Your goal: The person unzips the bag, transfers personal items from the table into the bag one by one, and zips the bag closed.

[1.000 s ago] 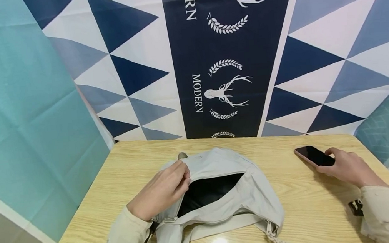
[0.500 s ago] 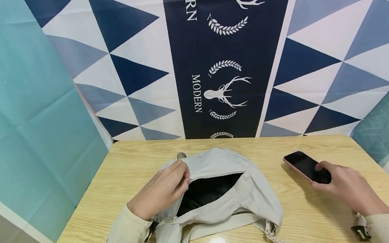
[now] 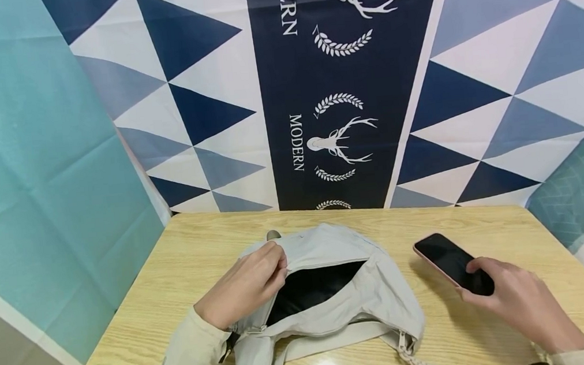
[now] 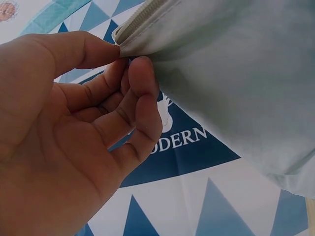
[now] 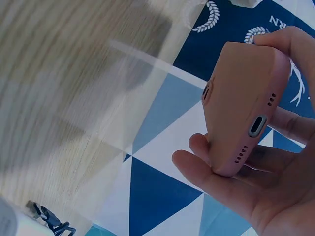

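A pale grey bag (image 3: 385, 290) lies on the wooden table, its zipped mouth gaping to show a black lining (image 3: 312, 291). My left hand (image 3: 245, 282) pinches the bag's edge beside the zipper (image 4: 142, 22) between thumb and fingertips, lifting that side. To the right of the bag, my right hand (image 3: 516, 296) holds a smartphone (image 3: 447, 259) above the table, dark screen up, thumb on the glass. In the right wrist view the pink phone case (image 5: 241, 93) shows its back and charging port, with fingers (image 5: 216, 182) curled round its sides.
The wooden table (image 3: 183, 244) meets a patterned cloth wall (image 3: 325, 87) at its far edge. A teal cloth (image 3: 35, 170) hangs on the left. A braided cord (image 3: 422, 364) trails from the bag near the front, and its strap (image 3: 337, 341) lies on the tabletop.
My right hand has carried the phone left and toward me, nearer the bag. My left hand keeps its pinch on the bag's edge, nearly still.
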### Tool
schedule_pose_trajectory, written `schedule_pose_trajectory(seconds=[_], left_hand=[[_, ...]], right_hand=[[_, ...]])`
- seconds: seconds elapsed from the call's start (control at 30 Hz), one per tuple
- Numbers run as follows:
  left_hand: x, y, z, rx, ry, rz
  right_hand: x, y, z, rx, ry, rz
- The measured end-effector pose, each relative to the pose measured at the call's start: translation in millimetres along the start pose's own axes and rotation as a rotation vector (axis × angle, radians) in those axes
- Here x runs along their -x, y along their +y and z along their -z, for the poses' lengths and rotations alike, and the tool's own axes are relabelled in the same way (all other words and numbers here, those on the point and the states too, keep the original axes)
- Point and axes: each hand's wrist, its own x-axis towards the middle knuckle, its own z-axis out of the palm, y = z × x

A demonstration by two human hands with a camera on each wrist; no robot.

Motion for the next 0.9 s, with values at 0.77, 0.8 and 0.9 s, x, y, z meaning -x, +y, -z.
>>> schedule_pose_trajectory(seconds=[0.77,0.8,0.9], left_hand=[[-0.1,2.0,-1.5,0.004,-0.003,0.010],[-0.1,1.9,-1.5,0.005,-0.003,0.011],[0.2,2.2,-1.6,0.004,-0.003,0.014]], right_hand=[[21.5,-50.7,7.7,-0.043,0.080,0.079],[22.4,-53.5,7.4,-0.044,0.070,0.084],[25.3,-60.8,4.3,-0.048,0.047,0.108]])
